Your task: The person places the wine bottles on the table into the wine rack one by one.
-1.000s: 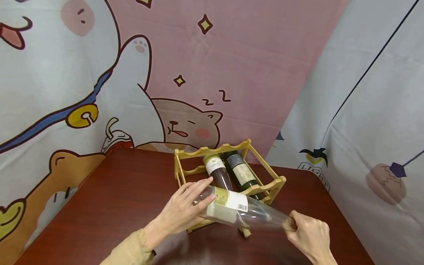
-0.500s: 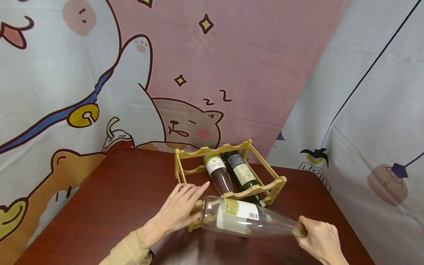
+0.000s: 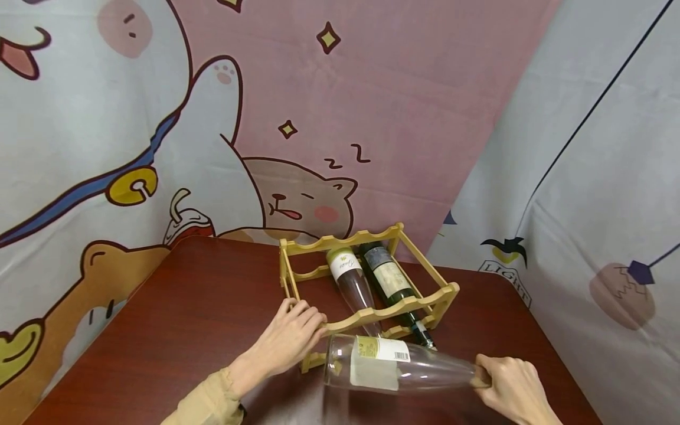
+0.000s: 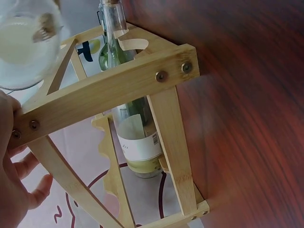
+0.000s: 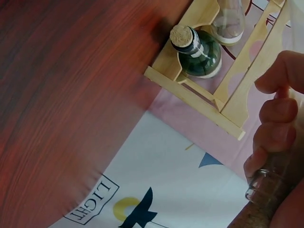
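Observation:
My right hand (image 3: 512, 383) grips the corked neck of a clear glass wine bottle (image 3: 374, 363). The bottle lies roughly level in front of the wooden wine rack (image 3: 425, 303), its base pointing left. At the rack's front left corner, my left hand (image 3: 292, 336) holds the upper frame; in the left wrist view its fingers (image 4: 40, 192) curl beneath the side rail (image 4: 109, 92). Two bottles lie inside the rack, necks toward me: a clear one (image 3: 353, 283) with a white label and a dark green one (image 3: 390, 277). The green bottle's cork (image 5: 181, 35) shows in the right wrist view.
The rack stands on a dark red-brown wooden table (image 3: 212, 295). Behind it hangs a cartoon-printed cloth (image 3: 404, 118), close to the rack's back rail. Another pale cloth (image 3: 584, 224) hangs along the right side of the table.
My right hand has drawn the clear bottle toward me and to the right, lower in front of the rack. My left hand has left the bottle's base and taken hold of the rack's corner.

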